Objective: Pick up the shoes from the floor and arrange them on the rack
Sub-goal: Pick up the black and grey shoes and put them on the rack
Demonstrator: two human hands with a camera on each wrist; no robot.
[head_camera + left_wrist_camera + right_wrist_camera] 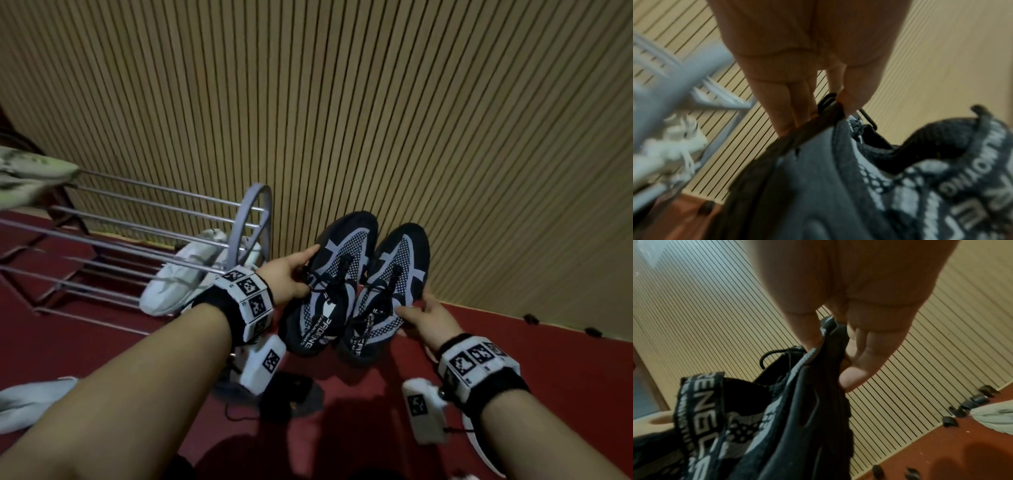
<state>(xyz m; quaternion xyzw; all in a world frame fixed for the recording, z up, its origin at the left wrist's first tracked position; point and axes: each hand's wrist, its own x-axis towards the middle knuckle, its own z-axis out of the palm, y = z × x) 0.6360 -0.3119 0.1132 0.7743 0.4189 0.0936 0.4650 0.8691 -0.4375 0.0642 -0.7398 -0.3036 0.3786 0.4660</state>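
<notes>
My left hand (286, 279) grips one black shoe (327, 284), my right hand (426, 322) the other shoe (387, 291), side by side just right of the rack (144, 219).

A home entryway, it seems: a grey metal shoe rack (144, 236) stands against a ribbed, wood-toned wall panel (376, 102) on a red floor (548, 342), with white sneakers (185, 270) on its lower bars.

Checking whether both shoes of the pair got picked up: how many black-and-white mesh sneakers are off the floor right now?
2. One black-and-white mesh sneaker is held by the left hand, the other by the right hand, side by side in the air.
</notes>
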